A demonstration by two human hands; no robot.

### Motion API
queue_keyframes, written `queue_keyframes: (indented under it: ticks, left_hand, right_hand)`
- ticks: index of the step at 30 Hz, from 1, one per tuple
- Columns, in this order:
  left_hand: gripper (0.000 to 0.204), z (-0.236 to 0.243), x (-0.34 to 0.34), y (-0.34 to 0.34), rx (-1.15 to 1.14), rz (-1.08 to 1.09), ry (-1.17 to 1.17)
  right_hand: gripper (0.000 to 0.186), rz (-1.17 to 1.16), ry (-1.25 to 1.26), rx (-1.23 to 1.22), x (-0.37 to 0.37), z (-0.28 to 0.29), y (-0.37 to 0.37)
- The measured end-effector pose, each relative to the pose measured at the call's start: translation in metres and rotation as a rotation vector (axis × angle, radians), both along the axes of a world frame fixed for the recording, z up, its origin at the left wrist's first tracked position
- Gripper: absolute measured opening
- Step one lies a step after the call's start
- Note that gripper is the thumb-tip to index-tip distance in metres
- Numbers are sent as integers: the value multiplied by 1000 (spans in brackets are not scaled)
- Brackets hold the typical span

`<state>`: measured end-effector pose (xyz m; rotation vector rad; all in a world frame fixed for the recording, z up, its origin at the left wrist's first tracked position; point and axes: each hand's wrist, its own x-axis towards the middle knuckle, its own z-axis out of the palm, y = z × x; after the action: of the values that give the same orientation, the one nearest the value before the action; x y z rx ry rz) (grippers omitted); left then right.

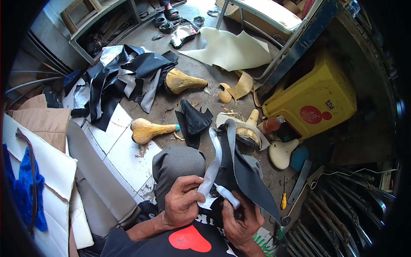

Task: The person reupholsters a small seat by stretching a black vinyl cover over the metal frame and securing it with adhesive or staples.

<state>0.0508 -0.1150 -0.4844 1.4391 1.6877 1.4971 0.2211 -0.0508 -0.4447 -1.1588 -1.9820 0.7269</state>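
Observation:
My left hand (184, 200) is closed, pinching the pale grey underside edge of a black leather-like cover piece (252, 177) that stands up over my lap. My right hand (242, 220) is closed around a small white squeeze bottle (228, 197). Its narrow nozzle tilts toward the grey strip beside my left fingertips; whether it touches I cannot tell. The black sheet also rests against my right fingers. Beyond my knee are a yellowish bicycle saddle core (150, 129) and a folded black scrap (195, 120).
Another saddle core (184, 81) lies near a heap of black scraps (115, 81). A cream foam sheet (231, 49) spreads farther back. To the right are a yellow plastic stool (314, 96), a white saddle (281, 153), a yellow-handled screwdriver (284, 199) and stacked dark metal parts (338, 214).

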Motion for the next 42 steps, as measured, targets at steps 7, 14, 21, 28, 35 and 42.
queue_keyframes:
  ticks: [7,14,21,28,35,42]
  left_hand:
    - [25,-10,0,-2,68,-33,-34]
    - [24,-11,-1,-1,105,-41,-25]
    - [24,-9,-3,1,113,-40,-17]
    - [23,-11,-7,4,108,-32,-4]
    - [24,-13,-11,6,105,-36,-4]
    - [28,-10,-8,7,93,-66,-22]
  right_hand:
    - [28,34,-68,-20,-3,17,10]
    - [25,33,-124,-79,-5,36,10]
    - [27,-178,-9,-486,5,45,-1]
    - [36,-92,738,-367,107,-11,-9]
    - [21,-759,244,-438,258,-240,1]
    - [41,-622,-116,-323,204,-205,70]
